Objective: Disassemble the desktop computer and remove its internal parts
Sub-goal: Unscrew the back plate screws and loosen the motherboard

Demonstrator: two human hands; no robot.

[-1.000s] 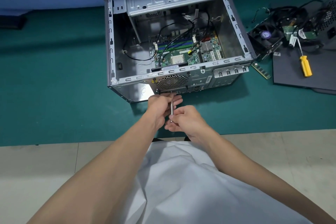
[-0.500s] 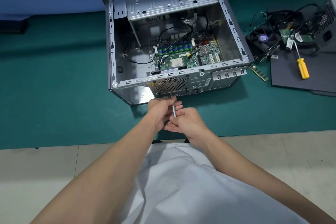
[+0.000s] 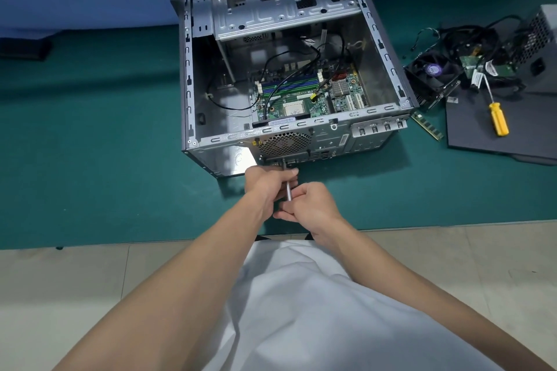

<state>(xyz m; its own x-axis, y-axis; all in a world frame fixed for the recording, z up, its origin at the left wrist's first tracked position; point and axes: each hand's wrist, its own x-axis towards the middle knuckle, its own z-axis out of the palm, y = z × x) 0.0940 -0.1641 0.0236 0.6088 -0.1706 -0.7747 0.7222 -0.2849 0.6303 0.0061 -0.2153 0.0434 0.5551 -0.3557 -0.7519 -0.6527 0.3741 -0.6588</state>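
Barely shifted, both hands, left (image 3: pixel 265 187) and right (image 3: pixel 313 205), still grip the screwdriver (image 3: pixel 288 192) at the computer case's (image 3: pixel 229 156) rear panel on the green mat (image 3: pixel 90 129) — motherboard (image 3: pixel 319 105) remains inside; fan (image 3: pixel 431 72) and power supply (image 3: pixel 539 30) already lie out

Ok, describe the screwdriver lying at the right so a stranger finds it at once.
Start at the open computer case on the green mat. Right of it lies a dark panel, with the screwdriver on it. Its bright yellow handle sets it apart from the black cables nearby.
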